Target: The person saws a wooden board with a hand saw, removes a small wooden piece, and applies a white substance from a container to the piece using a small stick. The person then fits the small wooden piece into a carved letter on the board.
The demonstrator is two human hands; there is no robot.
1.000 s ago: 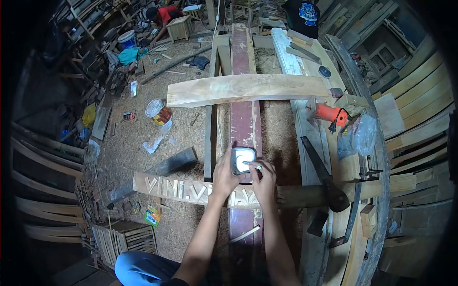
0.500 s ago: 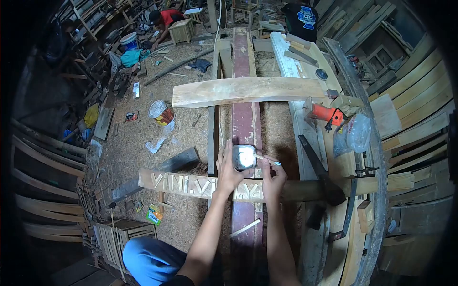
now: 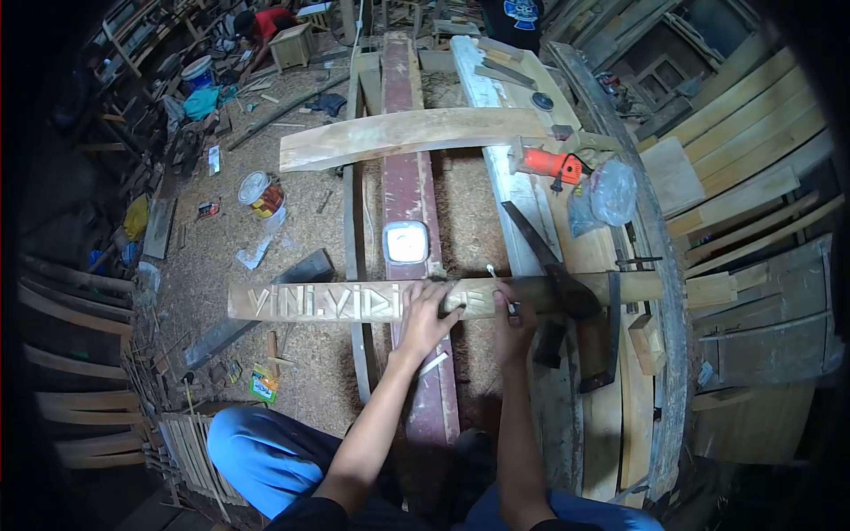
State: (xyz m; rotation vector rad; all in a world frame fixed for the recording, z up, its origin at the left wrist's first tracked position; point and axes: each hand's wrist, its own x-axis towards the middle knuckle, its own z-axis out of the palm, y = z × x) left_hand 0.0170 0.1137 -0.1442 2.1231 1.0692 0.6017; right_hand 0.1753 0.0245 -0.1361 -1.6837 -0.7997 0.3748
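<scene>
My left hand lies over the wooden board, fingers spread, covering some of its raised letters. My right hand is closed around a thin stick whose whitish tip points up past the fingers. Whether the stick is a brush I cannot tell. The right hand is over the board, just right of the last letters. Beyond the board, a small squarish tub with bright white contents rests on the reddish beam.
A second curved plank crosses the beam farther off. To the right are an orange power tool, a plastic bag and a dark clamp-like tool. A paint can stands on the littered floor. A person in red crouches at the back.
My left hand has let go of the tub and come down onto the lettered board. My right hand has drawn the stick away from the tub, toward the board's right. The view has shifted.
</scene>
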